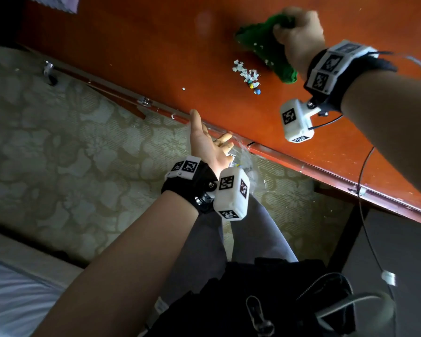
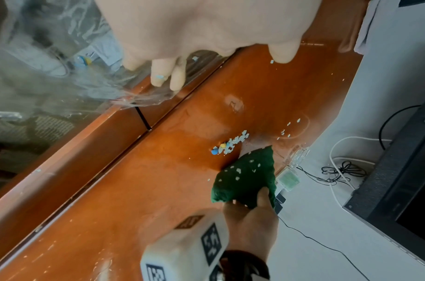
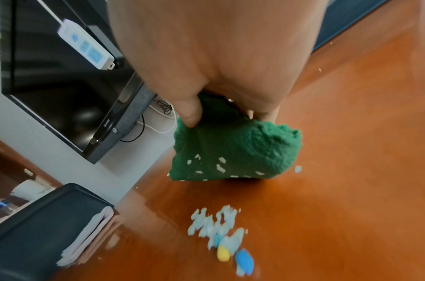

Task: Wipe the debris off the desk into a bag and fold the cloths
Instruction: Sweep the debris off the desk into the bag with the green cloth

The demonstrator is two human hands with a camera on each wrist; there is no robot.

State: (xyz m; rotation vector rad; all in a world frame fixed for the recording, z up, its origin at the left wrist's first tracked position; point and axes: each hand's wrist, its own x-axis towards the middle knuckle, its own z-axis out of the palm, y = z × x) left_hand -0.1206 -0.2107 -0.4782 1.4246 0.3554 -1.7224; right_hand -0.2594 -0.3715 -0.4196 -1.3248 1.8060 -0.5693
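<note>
My right hand [image 1: 297, 32] grips a bunched green cloth [image 1: 260, 42] on the red-brown desk [image 1: 156, 57], near its far side. White flecks stick to the cloth [image 3: 235, 148]. A small pile of debris [image 1: 247, 75], white paper bits with blue and yellow pellets, lies just in front of the cloth toward the near edge. My left hand [image 1: 209, 139] is at that edge with its thumb up on the desk. Its straight fingers [image 2: 168, 76] hold the mouth of a clear plastic bag [image 1: 246, 161] against the edge. The bag [image 2: 50, 66] hangs below and holds some scraps.
A black screen [image 3: 62, 85] and a white power strip [image 3: 86, 49] are behind the desk, with loose cables [image 2: 343, 169]. A black tray [image 3: 38, 218] sits at the desk's end. A pale cloth [image 1: 66, 3] lies at the far left. Patterned carpet [image 1: 58, 142] is below.
</note>
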